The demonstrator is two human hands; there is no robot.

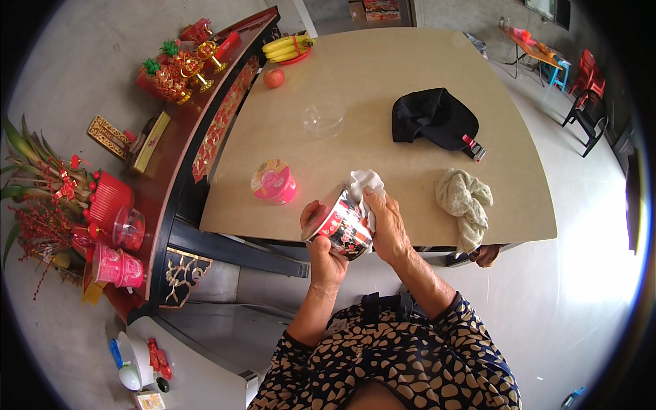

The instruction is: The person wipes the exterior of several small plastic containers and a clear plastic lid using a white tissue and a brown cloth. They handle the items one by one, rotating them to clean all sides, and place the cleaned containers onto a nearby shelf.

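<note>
Tilted on its side above the table's near edge is a black, red and white paper noodle cup (349,231). My left hand (325,260) grips it around the rim end, thumb pressed on its side. In my right hand (387,222) is a crumpled white cloth (367,183), its fingers closed over it and pressing it against the cup's far side. A pink cup with a patterned lid (274,182) stands on the table to the left of my hands. Beyond it sits a clear plastic bowl (323,121).
On the table (355,68) lie a black cap (435,119), a rumpled pale green towel (465,205), a red apple (274,78) and bananas (287,48) on a red plate. A dark red altar table (179,164) with ornaments and pink cups (117,266) runs along the left.
</note>
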